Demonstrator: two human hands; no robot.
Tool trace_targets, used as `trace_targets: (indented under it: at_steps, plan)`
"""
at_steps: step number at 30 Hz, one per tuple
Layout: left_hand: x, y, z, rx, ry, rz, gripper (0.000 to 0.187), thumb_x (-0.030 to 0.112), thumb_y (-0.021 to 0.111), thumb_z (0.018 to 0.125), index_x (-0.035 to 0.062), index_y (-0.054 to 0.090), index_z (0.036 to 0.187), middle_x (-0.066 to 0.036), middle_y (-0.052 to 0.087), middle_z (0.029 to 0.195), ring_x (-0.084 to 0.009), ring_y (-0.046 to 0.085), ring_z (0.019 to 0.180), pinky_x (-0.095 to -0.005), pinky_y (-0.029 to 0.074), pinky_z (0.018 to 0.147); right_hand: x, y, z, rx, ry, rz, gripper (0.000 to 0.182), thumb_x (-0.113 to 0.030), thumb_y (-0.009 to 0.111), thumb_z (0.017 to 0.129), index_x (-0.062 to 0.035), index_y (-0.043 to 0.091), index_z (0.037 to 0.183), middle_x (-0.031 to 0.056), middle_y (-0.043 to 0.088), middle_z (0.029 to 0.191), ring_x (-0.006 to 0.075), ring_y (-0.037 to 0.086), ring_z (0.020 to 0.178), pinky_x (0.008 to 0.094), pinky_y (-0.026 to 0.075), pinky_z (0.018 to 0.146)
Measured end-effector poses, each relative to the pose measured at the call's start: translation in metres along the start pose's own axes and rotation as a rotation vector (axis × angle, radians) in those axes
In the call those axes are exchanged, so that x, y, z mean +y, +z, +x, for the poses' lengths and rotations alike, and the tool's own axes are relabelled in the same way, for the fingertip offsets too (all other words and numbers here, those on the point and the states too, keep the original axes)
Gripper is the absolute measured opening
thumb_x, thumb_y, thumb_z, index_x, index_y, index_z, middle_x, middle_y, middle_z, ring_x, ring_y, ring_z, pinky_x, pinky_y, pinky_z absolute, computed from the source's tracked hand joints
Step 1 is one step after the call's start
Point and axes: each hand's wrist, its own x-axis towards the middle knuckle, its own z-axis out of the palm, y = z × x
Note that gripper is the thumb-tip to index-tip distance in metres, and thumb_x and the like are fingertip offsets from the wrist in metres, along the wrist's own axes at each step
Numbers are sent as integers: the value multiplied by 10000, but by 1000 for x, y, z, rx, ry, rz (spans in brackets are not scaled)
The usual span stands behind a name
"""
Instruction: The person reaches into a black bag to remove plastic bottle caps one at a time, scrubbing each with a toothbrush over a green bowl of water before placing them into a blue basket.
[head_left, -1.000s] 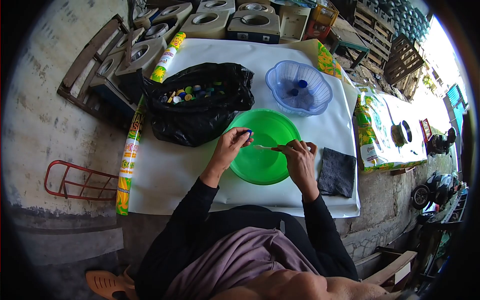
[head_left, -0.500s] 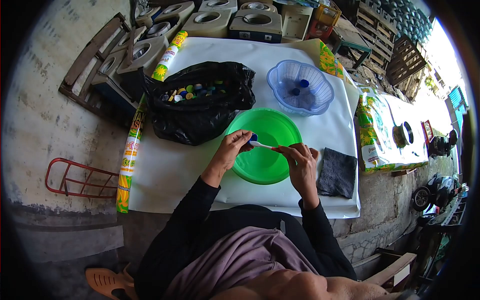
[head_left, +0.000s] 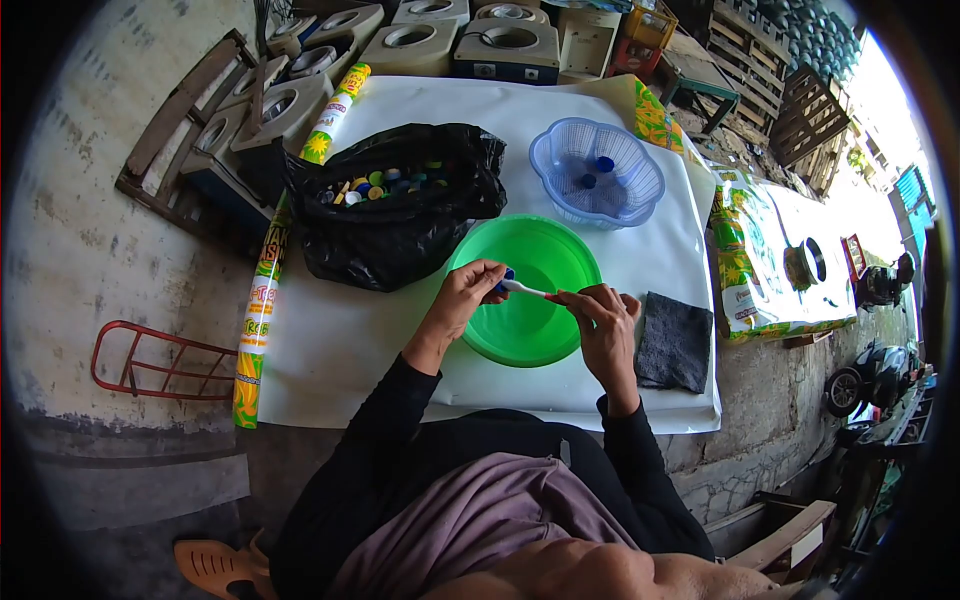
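Above the green basin (head_left: 560, 350), my left hand (head_left: 463, 303) pinches a dark blue bottle cap (head_left: 506, 277) between thumb and fingers. My right hand (head_left: 606, 330) is closed on the handle of a red-and-white toothbrush (head_left: 527, 290). The brush's head end reaches the cap's open side; its bristles are too small to make out. Water seems to lie in the basin. A black plastic bag (head_left: 370, 245) beyond my left hand gapes around many colored caps (head_left: 377, 187). In the pale blue plastic basket (head_left: 638, 190) at the back right lie two blue caps (head_left: 604, 164).
A dark grey cloth (head_left: 675, 343) lies on the white-covered table (head_left: 330, 370) to the right. A printed roll (head_left: 262, 300) edges the table's left side. Grey machine casings (head_left: 508, 45) stand behind it. A red metal rack (head_left: 165, 362) leans at the left wall.
Both hands hold nearly the same place, with the toothbrush still at the cap. The view has shifted very slightly.
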Motion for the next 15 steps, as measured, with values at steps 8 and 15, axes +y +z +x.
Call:
trace_targets:
  at_steps: [8, 15]
  plan:
    - [0, 9, -8, -15, 303, 382, 253, 19, 752, 926, -4, 684, 1168, -91, 708, 1140, -167, 709, 1033, -311, 610, 900, 9, 7, -3, 24, 65, 2, 181, -183, 670, 973, -186, 788, 1109, 3, 695, 955, 178, 644, 907, 377, 346, 906]
    - [5, 12, -10, 49, 310, 526, 279, 43, 820, 869, -9, 666, 1095, -97, 719, 1115, -178, 725, 995, -319, 606, 898, 14, 6, 2, 41, 60, 23, 181, -177, 669, 973, -185, 790, 1108, 5, 694, 950, 180, 641, 906, 371, 351, 895]
